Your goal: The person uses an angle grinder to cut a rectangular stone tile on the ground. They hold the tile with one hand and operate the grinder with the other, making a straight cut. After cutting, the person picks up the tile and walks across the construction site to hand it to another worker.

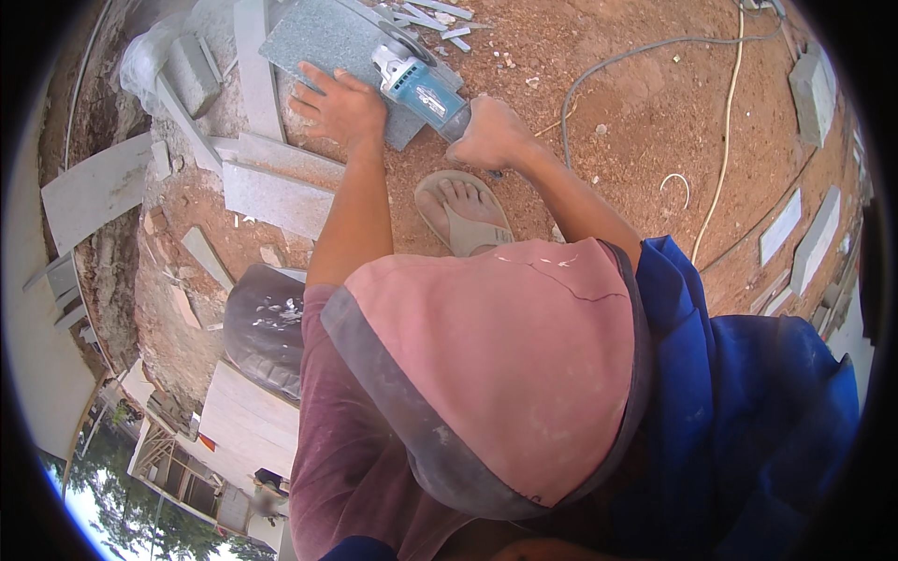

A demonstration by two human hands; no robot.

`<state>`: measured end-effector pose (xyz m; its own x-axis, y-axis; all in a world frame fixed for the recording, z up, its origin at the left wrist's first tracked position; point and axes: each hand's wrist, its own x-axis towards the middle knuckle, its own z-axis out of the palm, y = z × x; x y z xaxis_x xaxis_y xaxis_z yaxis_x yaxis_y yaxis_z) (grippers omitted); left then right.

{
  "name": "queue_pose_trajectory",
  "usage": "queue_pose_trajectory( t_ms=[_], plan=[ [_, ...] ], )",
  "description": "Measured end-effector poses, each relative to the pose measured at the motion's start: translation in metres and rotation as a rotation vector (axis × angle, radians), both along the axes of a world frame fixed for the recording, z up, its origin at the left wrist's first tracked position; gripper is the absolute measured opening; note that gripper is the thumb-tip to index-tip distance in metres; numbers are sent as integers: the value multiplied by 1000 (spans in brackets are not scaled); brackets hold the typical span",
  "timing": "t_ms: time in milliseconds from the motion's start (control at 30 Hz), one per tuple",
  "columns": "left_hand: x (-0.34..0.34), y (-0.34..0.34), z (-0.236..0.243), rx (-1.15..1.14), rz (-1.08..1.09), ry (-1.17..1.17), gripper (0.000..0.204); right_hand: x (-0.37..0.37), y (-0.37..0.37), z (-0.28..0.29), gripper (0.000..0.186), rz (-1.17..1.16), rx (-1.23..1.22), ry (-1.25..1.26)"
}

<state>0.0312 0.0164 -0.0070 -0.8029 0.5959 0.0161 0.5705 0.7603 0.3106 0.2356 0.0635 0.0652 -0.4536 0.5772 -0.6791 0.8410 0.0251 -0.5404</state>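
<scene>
My right hand (494, 136) is wrapped round the rear of a teal angle grinder (426, 95) with a silver head. Its cutting disc lies over a grey stone slab (313, 39), close to the slab's right side; whether the disc touches the stone or spins I cannot tell. With fingers spread, my left hand (344, 107) lies on the slab's near edge, left of the grinder, holding nothing. My sandalled foot (460, 213) stands on the ground just below the grinder.
Stone offcuts (281, 192) lie to the left, near a clear plastic bag (150, 65). Thin cut strips (440, 17) are scattered beyond the grinder. A grey cable (599, 67) and a cream cord (728, 140) cross the reddish dirt at right, with more slabs (812, 98) farther right.
</scene>
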Motion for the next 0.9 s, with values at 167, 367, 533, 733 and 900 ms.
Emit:
queue_pose_trajectory(
  t_ms=[167, 367, 533, 733, 900],
  plan=[
    [0, 0, 1, -1, 0, 5, 66, 2, -2, 0, 50, -6, 16, 3],
    [1, 0, -1, 12, 2, 15, 66, 6, -3, 3, 39, -15, 9, 6],
    [0, 0, -3, 12, 3, 27, 66, 6, -3, 5, 39, -12, 11, 10],
    [0, 0, -3, 7, 5, 32, 66, 8, -4, 3, 41, -18, 1, 8],
    [0, 1, -3, -7, 19, 23, 65, 10, -6, 2, 43, -20, 21, 4]
  ],
)
